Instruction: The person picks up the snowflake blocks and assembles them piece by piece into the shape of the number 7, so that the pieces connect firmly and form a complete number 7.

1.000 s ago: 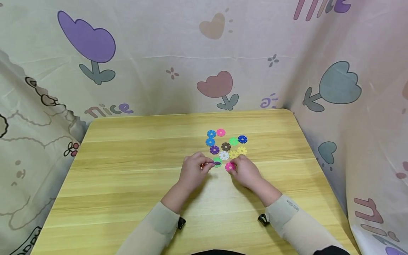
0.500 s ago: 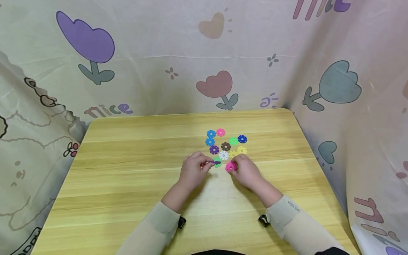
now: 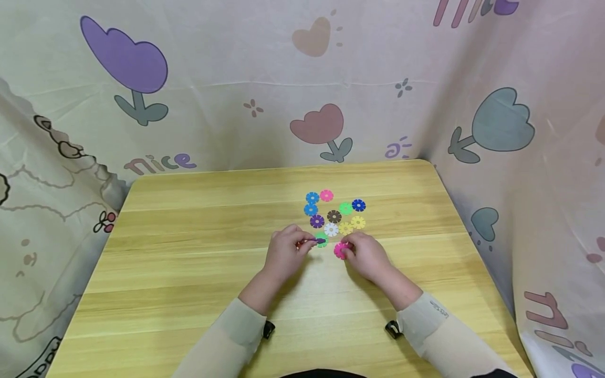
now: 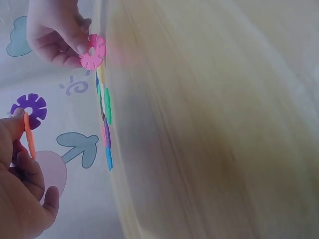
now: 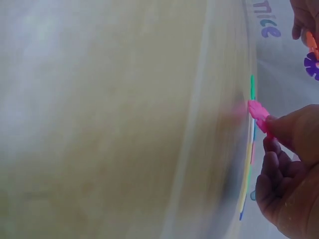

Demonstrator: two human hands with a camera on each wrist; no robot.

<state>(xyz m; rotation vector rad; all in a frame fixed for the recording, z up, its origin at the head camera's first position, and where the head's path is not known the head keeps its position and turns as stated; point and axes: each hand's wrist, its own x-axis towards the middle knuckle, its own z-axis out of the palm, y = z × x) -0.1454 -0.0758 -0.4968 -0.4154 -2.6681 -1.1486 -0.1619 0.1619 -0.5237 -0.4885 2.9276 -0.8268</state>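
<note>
My left hand (image 3: pixel 285 254) pinches an orange notched plastic disc (image 4: pixel 29 137), the kind used as snowflake building pieces. A purple notched disc (image 4: pixel 38 105) is joined to it at an angle and sticks out beyond the fingertips. In the head view this purple disc shows edge-on, overlapping a green disc (image 3: pixel 322 244) that lies on the table. Opposite, my right hand (image 3: pixel 369 256) grips a pink notched disc (image 3: pixel 339 251) between thumb and fingers, tilted and raised over the tabletop. A small gap separates the pink disc from the purple one.
Beyond the hands, several loose discs lie flat on the wooden table (image 3: pixel 198 273), among them a white one (image 3: pixel 327 229), a brown one (image 3: pixel 330 214), a purple one (image 3: pixel 313 222) and yellow ones (image 3: pixel 358 219). A printed curtain (image 3: pixel 227 63) hangs behind the table and along both sides.
The pink disc has tilted in my right fingers and come slightly nearer to me. My left hand with its joined discs stays almost in place.
</note>
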